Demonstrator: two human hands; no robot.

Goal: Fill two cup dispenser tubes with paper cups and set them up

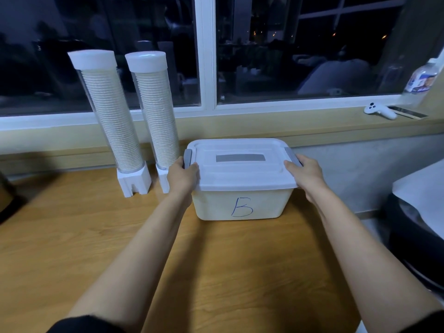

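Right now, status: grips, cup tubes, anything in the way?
Left grip and right grip hold the lidded box at its sides. Left tube and right tube full, capped, standing. Box close beside right tube's base.

Dark night window (pixel 300 51) w/ white frame behind wooden table (pixel 72 236).

Wooden tabletop (pixel 72 236), lower frame.
- Centre: white lidded plastic storage box (pixel 240 203). The left hand (pixel 183 175) grips its left lid edge, the right hand (pixel 306 173) its right.
- Centre left, at the table's rear: first clear plastic dispenser tube (pixel 113 121). The second clear plastic dispenser tube (pixel 157 118) stands between it and the box. Stacked paper cups (pixel 115 140) sit inside each.

Pale wooden window sill (pixel 264 123), behind the table.
- Upper right: white handheld controller (pixel 379 111).
- Far right edge: clear labelled bottle (pixel 421 79).
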